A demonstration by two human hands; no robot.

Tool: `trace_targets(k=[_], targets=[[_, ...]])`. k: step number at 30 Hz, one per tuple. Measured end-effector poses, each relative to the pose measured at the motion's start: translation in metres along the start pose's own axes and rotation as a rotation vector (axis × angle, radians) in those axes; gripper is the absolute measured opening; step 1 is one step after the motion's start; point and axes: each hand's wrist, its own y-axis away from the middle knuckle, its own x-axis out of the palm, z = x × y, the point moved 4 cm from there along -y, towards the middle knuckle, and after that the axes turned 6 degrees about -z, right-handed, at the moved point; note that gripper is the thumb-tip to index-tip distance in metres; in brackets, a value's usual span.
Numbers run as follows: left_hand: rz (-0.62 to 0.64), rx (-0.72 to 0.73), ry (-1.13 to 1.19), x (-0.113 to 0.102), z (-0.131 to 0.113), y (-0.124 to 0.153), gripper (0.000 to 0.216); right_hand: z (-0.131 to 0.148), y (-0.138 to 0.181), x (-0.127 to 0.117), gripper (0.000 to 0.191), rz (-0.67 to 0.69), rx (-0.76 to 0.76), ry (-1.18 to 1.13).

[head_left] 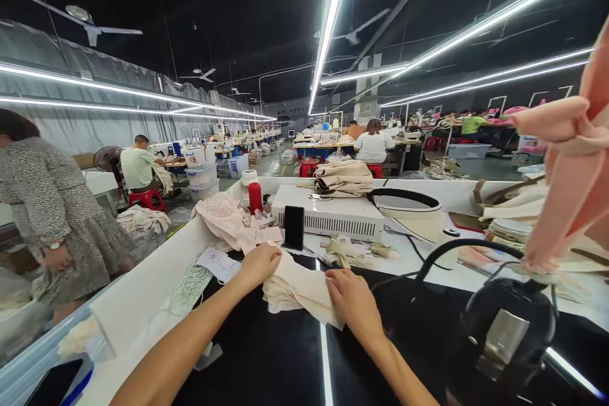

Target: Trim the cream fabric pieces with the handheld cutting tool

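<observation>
Cream fabric pieces [299, 282] lie in a layered pile on the glossy black work surface [266, 361]. My left hand [259, 264] is closed on the pile's upper left corner, its fingertips pinched together. At the right edge of the fabric, my right hand [353, 297] grips with bent fingers, the thumb mostly hidden. Between the two hands the top piece stretches fairly flat, while the layers below fan out at the lower left. Just behind the fabric, a black phone [294, 227] leans upright against a white vented box [328, 209].
Right of my hands stands a black machine [504, 330] with a metal plate, pink fabric [556, 203] hanging above. A cream visor [409, 209], a red thread spool [255, 198] and pale pink cups [223, 219] sit behind. A person in a patterned dress [61, 216] stands at left.
</observation>
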Motion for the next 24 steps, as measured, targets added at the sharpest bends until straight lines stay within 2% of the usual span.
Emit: trace_targets(k=[4,8,12,15,17,20,24], targets=[[0.021,-0.013,0.012,-0.017,-0.004,0.010,0.033,-0.001,0.003,-0.009,0.038,0.016,-0.062,0.062],[0.030,-0.073,-0.018,-0.058,0.011,0.034,0.034,0.010,0.010,-0.016,0.043,0.052,-0.151,0.024],[0.126,-0.224,-0.126,-0.100,0.046,0.083,0.031,0.032,0.033,-0.025,0.040,0.101,-0.293,-0.090],[0.196,-0.387,-0.228,-0.120,0.072,0.132,0.032,0.047,0.054,-0.033,0.037,0.157,-0.369,-0.143],[0.232,-0.480,-0.278,-0.125,0.086,0.164,0.032,0.054,0.067,-0.037,0.036,0.189,-0.407,-0.158],[0.254,-0.579,-0.315,-0.119,0.100,0.201,0.033,0.063,0.080,-0.039,0.035,0.212,-0.454,-0.177],[0.234,-0.623,-0.287,-0.103,0.110,0.222,0.032,0.070,0.092,-0.038,0.032,0.246,-0.492,-0.200]])
